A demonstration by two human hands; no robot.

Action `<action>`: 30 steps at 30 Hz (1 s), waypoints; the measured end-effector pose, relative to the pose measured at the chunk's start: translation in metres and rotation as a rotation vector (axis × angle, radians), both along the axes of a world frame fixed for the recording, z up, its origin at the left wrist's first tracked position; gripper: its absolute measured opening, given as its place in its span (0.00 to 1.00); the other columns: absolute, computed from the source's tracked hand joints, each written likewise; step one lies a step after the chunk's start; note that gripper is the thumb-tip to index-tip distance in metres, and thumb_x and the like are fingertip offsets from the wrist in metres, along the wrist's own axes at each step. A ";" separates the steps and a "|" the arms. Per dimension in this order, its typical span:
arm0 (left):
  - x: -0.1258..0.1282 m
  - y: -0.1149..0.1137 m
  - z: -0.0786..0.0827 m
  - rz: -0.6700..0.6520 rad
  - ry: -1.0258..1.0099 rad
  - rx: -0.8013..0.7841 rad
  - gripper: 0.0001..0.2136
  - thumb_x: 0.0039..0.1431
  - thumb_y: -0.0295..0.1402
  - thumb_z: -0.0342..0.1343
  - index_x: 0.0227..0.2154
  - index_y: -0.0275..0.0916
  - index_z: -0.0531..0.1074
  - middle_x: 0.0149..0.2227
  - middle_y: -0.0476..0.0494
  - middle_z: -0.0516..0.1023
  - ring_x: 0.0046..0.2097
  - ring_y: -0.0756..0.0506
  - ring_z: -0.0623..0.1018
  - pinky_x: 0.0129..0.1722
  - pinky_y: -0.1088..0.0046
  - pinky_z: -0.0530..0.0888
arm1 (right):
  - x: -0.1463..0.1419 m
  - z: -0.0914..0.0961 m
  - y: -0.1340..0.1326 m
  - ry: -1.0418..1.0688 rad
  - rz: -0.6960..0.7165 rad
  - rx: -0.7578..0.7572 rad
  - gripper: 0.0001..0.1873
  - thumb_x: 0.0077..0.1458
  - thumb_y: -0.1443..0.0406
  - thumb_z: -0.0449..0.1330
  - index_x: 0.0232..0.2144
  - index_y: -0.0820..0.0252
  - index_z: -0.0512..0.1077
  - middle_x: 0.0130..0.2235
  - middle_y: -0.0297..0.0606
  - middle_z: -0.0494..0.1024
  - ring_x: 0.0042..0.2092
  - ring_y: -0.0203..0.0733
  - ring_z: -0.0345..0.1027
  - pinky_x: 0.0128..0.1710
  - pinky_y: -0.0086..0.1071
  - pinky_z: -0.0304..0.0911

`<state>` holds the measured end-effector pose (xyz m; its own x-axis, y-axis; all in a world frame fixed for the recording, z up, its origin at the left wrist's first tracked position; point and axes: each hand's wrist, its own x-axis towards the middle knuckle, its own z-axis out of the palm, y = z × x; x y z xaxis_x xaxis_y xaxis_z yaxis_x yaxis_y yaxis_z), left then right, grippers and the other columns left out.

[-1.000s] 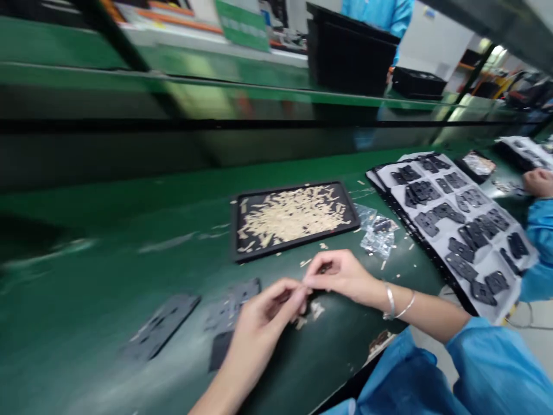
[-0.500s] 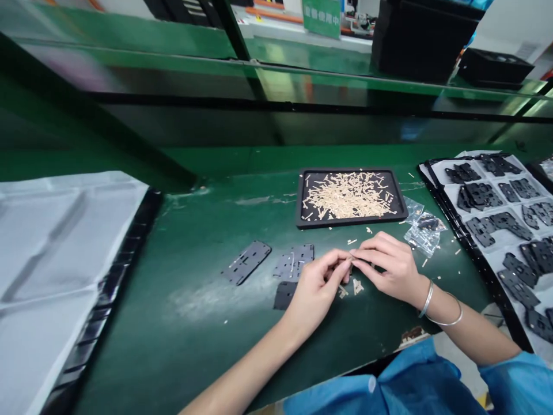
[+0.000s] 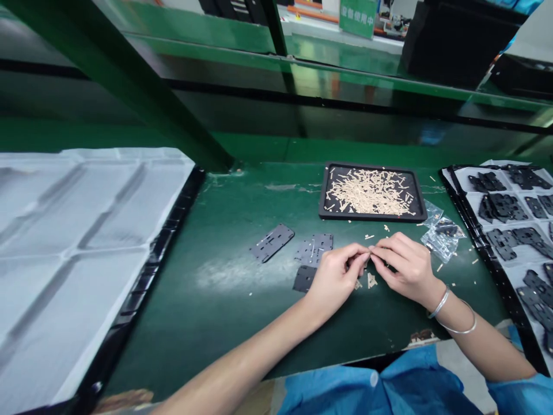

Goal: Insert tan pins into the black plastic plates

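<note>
- Left hand [image 3: 339,268], bare, has thumb and fingertips pinched together; they meet those of the right hand [image 3: 406,265], likewise pinched. Whether anything sits between the tips is too small to tell.
- Green workbench [image 3: 207,334], worn and chipped at its near edge, under both hands.
- White-lined tray [image 3: 52,202] with a black rim, at the left.
- Compartmented tray [image 3: 477,236], black-rimmed and white-lined, at the right, with dark perforated parts [image 3: 503,207] grouped in its compartments.
- Black bin [image 3: 458,46] on the shelf behind.
- Shallow black tray [image 3: 371,218] beyond the hands, heaped with tan strips [image 3: 371,190].
- Green sign [image 3: 358,17] at the top, in white Chinese characters; the last three read 使用中, the earlier ones are less clear.
- Three dark slotted plates [image 3: 273,242] left of the left hand, the closest partly hidden by it.
- Clear plastic bags [image 3: 443,242] near the right hand.
- Silver bangles [image 3: 441,304], two, on the right wrist.
- Tan scraps [image 3: 372,280] just below the fingertips.
</note>
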<state>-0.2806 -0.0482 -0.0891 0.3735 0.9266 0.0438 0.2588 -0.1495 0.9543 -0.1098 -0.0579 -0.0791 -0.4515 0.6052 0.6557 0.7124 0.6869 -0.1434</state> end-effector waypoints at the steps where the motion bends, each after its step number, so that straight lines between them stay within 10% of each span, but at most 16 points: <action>1: 0.000 0.000 -0.001 0.002 0.002 0.012 0.11 0.61 0.32 0.48 0.27 0.35 0.72 0.19 0.52 0.68 0.22 0.52 0.68 0.26 0.77 0.64 | 0.000 -0.001 0.000 -0.007 -0.003 0.002 0.04 0.56 0.73 0.60 0.32 0.65 0.75 0.31 0.40 0.80 0.31 0.37 0.67 0.28 0.31 0.66; 16: 0.001 0.005 0.000 0.002 -0.029 -0.027 0.09 0.57 0.31 0.52 0.24 0.35 0.74 0.18 0.51 0.68 0.22 0.52 0.66 0.25 0.76 0.62 | 0.002 0.005 0.004 -0.019 -0.024 0.031 0.07 0.56 0.73 0.58 0.28 0.63 0.75 0.28 0.39 0.79 0.29 0.37 0.68 0.28 0.30 0.66; 26: 0.000 0.015 0.001 0.024 -0.450 -0.448 0.17 0.51 0.44 0.61 0.31 0.32 0.78 0.17 0.50 0.70 0.18 0.55 0.59 0.19 0.78 0.54 | 0.034 0.018 0.064 -0.085 -0.423 0.061 0.12 0.57 0.71 0.56 0.42 0.63 0.77 0.35 0.42 0.82 0.35 0.43 0.74 0.31 0.34 0.67; 30: 0.001 0.015 0.002 0.033 -0.544 -0.509 0.18 0.48 0.45 0.63 0.29 0.32 0.77 0.16 0.51 0.70 0.18 0.56 0.59 0.18 0.78 0.51 | 0.020 0.007 0.041 0.066 -0.281 0.013 0.06 0.58 0.69 0.59 0.36 0.62 0.77 0.35 0.41 0.82 0.36 0.40 0.74 0.35 0.33 0.70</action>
<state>-0.2798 -0.0333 -0.0873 0.3935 0.8919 -0.2230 -0.2730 0.3450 0.8980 -0.0895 -0.0171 -0.0720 -0.2232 0.6922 0.6863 0.8647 0.4657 -0.1885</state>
